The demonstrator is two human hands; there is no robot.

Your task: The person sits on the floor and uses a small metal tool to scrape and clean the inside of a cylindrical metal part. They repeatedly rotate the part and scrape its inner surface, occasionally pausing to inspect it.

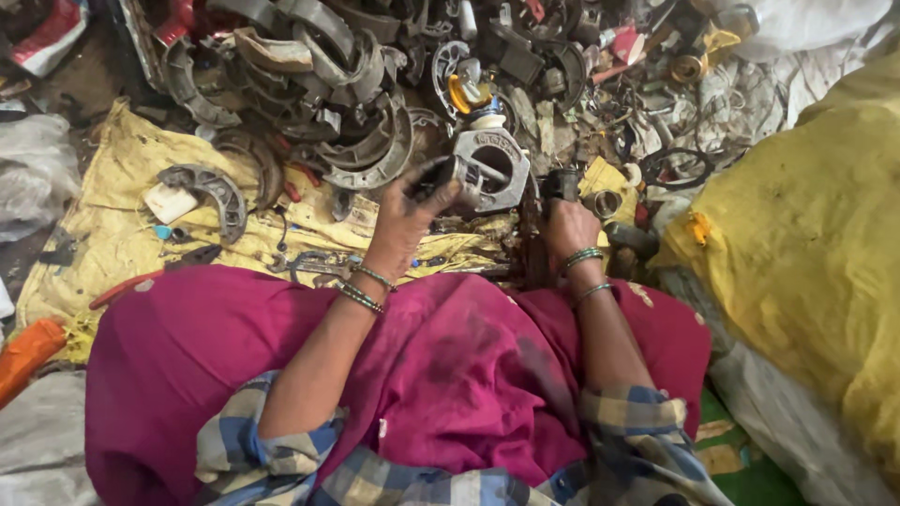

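Head view is taken looking down over a magenta lap cloth (450, 375), which serves as the landmark for everything else. Furthest left of the lap cloth, an orange plastic piece (26, 356) is seen at the frame edge. Above the lap cloth's left part, a yellow sheet (103, 234) is spread, and on it a curved grey brake shoe (211, 187) is laid beside a small white block (169, 201). Further up from the lap cloth, a heap of brake shoes (337, 103) is piled.

Just above the middle of the lap cloth, the left hand (408, 220) is raised, its fingers closed around one side of a grey metal housing with a round opening (492, 169), which is held clear of the lap cloth. Right of it, directly above the lap cloth's right part, the right hand (567, 230) is wrapped tightly around a dark cylindrical tool handle (561, 185), which is held just beside the housing; whether the two touch cannot be told. Green bangles are worn on both wrists.

Far right of the lap cloth, a large yellow sack (806, 244) is seen.
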